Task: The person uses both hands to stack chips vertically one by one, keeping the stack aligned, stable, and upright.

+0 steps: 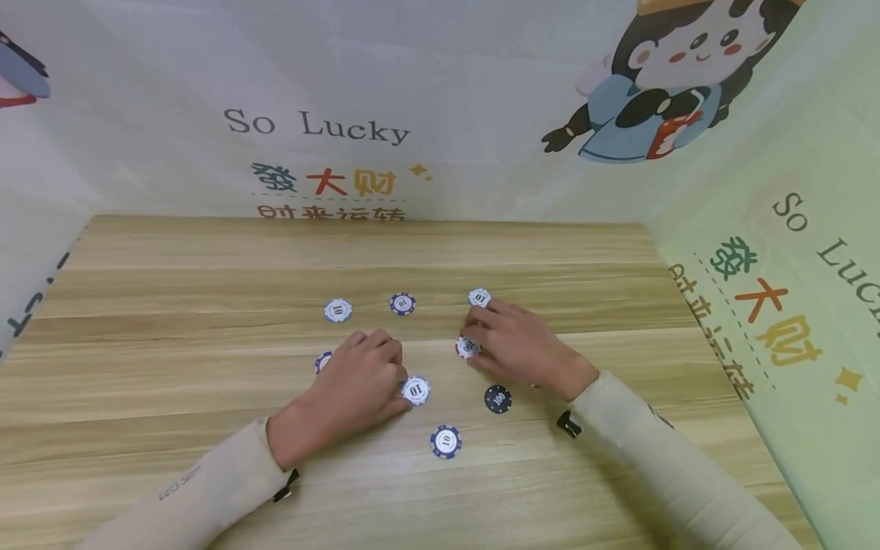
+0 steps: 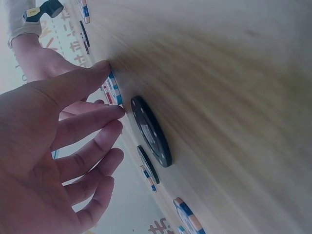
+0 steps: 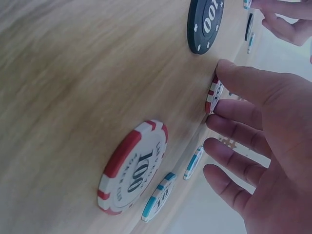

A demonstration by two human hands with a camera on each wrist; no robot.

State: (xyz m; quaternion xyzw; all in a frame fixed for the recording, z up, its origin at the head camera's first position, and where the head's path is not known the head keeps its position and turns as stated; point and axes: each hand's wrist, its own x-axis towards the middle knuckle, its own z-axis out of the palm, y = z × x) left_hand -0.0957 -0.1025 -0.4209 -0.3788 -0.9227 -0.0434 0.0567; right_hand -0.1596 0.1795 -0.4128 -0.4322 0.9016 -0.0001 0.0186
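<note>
With thumb and index finger, my left hand (image 1: 354, 378) pinches the rim of a white poker chip with light-blue edge marks and a 10 (image 1: 415, 390), which lies at the table. My right hand (image 1: 512, 340) holds a red-and-white 100 chip (image 1: 468, 347) by its edge; in the right wrist view thumb and index finger sit at either side of that red-edged chip (image 3: 213, 95). Under the left palm is a black chip (image 2: 151, 131), covered in the head view. Beneath the right hand lies another red-and-white 100 chip (image 3: 132, 168), mostly hidden from the head.
Nearer me lie a black 100 chip (image 1: 498, 399) and a dark-blue 10 chip (image 1: 446, 441). Farther back are a light-blue chip (image 1: 338, 310), a dark-blue chip (image 1: 402, 303) and another light-blue chip (image 1: 479, 297). A blue-edged chip (image 1: 322, 361) is partly covered. Printed cloth walls surround the wooden table (image 1: 172, 305).
</note>
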